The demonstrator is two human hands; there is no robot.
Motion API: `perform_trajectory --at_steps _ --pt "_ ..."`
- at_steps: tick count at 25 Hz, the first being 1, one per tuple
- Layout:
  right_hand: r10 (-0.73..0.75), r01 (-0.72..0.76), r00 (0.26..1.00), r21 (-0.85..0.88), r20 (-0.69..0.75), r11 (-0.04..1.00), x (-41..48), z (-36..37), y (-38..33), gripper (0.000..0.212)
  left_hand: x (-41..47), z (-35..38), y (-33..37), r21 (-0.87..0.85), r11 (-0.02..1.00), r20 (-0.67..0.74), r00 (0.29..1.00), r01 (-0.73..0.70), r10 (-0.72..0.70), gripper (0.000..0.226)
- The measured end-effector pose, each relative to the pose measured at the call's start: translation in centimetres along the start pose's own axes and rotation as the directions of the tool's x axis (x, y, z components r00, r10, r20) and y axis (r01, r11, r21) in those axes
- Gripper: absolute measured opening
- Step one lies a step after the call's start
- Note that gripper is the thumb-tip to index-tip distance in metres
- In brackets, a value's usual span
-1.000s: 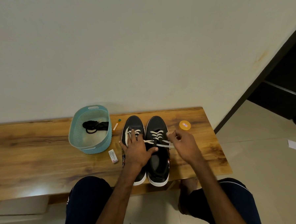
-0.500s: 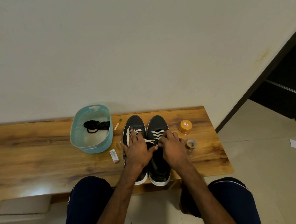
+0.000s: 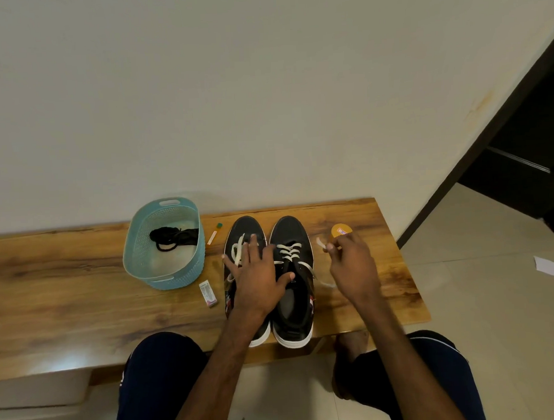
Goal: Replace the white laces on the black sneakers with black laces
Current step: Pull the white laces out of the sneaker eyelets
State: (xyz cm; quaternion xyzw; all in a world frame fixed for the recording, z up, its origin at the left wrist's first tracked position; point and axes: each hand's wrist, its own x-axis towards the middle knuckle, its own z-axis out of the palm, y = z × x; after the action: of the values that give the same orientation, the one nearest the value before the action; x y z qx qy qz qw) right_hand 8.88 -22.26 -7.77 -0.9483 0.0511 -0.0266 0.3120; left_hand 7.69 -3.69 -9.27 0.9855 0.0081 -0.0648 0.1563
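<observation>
Holding the sneakers (image 3: 288, 230), left hand (image 3: 256, 276) lies spread; right hand (image 3: 352, 263) pinches the white lace (image 3: 289, 248).

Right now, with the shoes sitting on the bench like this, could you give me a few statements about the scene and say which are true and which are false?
1. The black laces lie in the blue basket. True.
2. The left hand rests on the left sneaker. True.
3. The right hand holds nothing. False: it pinches the end of a white lace that runs from the right sneaker.
4. The orange jar stands left of the basket. False: it stands right of the sneakers, just beyond the right hand.
</observation>
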Motion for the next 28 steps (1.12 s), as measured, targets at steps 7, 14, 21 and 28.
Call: perform_trajectory --at_steps 7,14,21,28 --pt "-0.018 0.015 1.000 -0.190 -0.010 0.982 -1.7 3.0 -1.3 0.033 1.6 -0.3 0.4 -0.030 0.980 -0.002 0.981 -0.195 0.195 0.038" --pt "-0.008 0.043 0.944 -0.097 0.329 0.994 -2.7 3.7 -0.9 0.038 1.7 0.4 0.9 0.030 0.985 0.016 0.985 -0.171 0.171 0.030" --pt "-0.061 0.134 0.966 -0.283 0.251 0.950 -3.2 4.4 -1.6 0.033 1.8 1.4 1.8 0.133 0.979 -0.075 0.984 -0.151 0.162 0.030" --pt "0.033 0.138 0.918 -0.397 0.395 0.907 -4.1 5.7 -1.6 0.067 2.8 1.3 1.2 -0.405 0.911 -0.214 0.961 0.073 -0.173 0.005"
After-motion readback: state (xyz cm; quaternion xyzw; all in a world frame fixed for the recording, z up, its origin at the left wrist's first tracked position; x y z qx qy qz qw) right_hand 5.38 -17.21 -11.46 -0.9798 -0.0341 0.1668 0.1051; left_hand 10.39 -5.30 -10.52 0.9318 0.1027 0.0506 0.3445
